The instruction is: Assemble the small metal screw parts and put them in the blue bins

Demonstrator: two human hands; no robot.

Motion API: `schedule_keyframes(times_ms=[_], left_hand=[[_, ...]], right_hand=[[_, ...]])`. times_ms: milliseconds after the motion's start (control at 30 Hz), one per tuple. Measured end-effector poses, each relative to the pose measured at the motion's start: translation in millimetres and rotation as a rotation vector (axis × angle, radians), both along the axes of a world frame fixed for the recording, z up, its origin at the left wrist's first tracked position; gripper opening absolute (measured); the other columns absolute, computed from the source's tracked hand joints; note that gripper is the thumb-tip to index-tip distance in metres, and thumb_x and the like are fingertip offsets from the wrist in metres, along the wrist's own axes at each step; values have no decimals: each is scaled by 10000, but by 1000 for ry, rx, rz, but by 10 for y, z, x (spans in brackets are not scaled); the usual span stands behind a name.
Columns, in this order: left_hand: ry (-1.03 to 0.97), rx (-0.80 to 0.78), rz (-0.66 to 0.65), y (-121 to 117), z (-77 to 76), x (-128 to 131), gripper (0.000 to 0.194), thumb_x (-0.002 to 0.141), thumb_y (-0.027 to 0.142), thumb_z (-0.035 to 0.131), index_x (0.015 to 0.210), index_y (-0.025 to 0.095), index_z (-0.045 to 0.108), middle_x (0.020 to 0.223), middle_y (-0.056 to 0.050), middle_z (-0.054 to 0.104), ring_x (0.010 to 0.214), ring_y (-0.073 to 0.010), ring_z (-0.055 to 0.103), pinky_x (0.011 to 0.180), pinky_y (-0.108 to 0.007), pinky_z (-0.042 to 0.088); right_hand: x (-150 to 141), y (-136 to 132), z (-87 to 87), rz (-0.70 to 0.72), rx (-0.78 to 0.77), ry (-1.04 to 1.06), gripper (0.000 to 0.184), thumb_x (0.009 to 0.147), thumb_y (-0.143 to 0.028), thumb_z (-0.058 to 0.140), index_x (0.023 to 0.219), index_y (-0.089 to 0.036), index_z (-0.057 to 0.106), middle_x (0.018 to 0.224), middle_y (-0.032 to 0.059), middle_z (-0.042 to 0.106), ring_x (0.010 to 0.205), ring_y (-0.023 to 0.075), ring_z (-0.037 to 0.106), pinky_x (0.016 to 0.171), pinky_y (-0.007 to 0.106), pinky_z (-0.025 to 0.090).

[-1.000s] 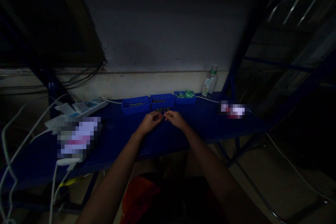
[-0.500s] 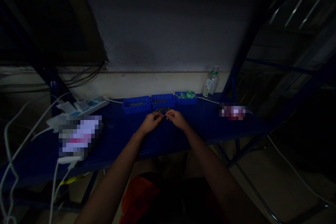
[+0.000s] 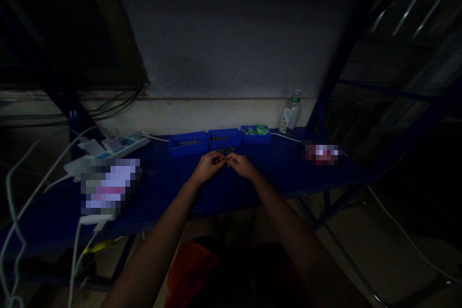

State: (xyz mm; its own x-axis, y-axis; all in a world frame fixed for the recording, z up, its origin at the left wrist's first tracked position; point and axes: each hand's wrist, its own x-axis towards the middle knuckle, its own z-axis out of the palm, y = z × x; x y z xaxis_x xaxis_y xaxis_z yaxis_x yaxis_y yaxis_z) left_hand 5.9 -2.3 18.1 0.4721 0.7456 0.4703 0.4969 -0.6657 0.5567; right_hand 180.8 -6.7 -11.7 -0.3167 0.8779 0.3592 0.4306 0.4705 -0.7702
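My left hand (image 3: 208,166) and my right hand (image 3: 241,164) meet fingertip to fingertip over the blue table. Both are closed in a pinch; whatever sits between the fingers is too small and dark to name. Just beyond them lies a pile of small shiny metal pieces (image 3: 226,150). Behind the pile stand three blue bins in a row. The left bin (image 3: 188,149) contains thin silvery pieces, the middle bin (image 3: 224,144) small brassy pieces, and the right bin (image 3: 255,137) green and clear plastic.
A clear bottle (image 3: 290,114) with a green band stands by the wall. On the left are a white power strip (image 3: 124,143) with plugs and cables, and a blurred-out object (image 3: 110,187). Another blurred-out object (image 3: 321,153) lies at the right. Blue frame posts rise at both sides.
My right hand has shifted slightly left and down, bringing the fingertips of both hands closer together. The bins and bottle have stayed in place.
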Motion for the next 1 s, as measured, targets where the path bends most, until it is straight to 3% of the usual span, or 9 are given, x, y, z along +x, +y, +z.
schedule_keyframes(times_ms=[300, 433, 733, 833, 1000], left_hand=[[22, -58, 29, 37, -13, -17, 231, 760, 316, 504, 894, 159, 606, 778, -14, 606, 696, -135, 538, 653, -234, 418], [86, -124, -44, 37, -46, -22, 199, 750, 290, 492, 835, 157, 612, 755, -5, 618, 687, -135, 548, 657, -232, 418], [57, -116, -14, 75, -94, -18, 273, 760, 338, 490, 894, 150, 636, 816, -37, 636, 711, -149, 560, 676, -249, 427], [78, -88, 30, 76, -73, -49, 262, 753, 339, 494, 871, 157, 640, 791, -32, 636, 698, -150, 559, 665, -247, 426], [121, -55, 215, 181, 43, -116, 199, 728, 311, 518, 822, 171, 624, 736, -16, 634, 643, -148, 562, 598, -229, 407]], right_hand=[[-33, -74, 107, -138, 121, -38, 160, 849, -280, 427, 897, -193, 551, 767, 2, 617, 717, 108, 563, 692, 204, 400], [-63, -104, 131, -109, 178, -53, 164, 851, -284, 424, 895, -195, 554, 806, 7, 621, 756, 113, 565, 720, 206, 397], [-76, -54, 90, -85, 124, 12, 152, 837, -267, 436, 879, -192, 562, 809, 0, 623, 749, 109, 572, 700, 200, 408], [-66, -44, 79, -81, 149, -1, 159, 837, -274, 438, 883, -189, 565, 810, 1, 615, 741, 107, 564, 697, 200, 404], [-24, 21, 10, -273, 184, -135, 130, 820, -245, 462, 791, -182, 571, 790, 22, 591, 715, 114, 529, 693, 217, 384]])
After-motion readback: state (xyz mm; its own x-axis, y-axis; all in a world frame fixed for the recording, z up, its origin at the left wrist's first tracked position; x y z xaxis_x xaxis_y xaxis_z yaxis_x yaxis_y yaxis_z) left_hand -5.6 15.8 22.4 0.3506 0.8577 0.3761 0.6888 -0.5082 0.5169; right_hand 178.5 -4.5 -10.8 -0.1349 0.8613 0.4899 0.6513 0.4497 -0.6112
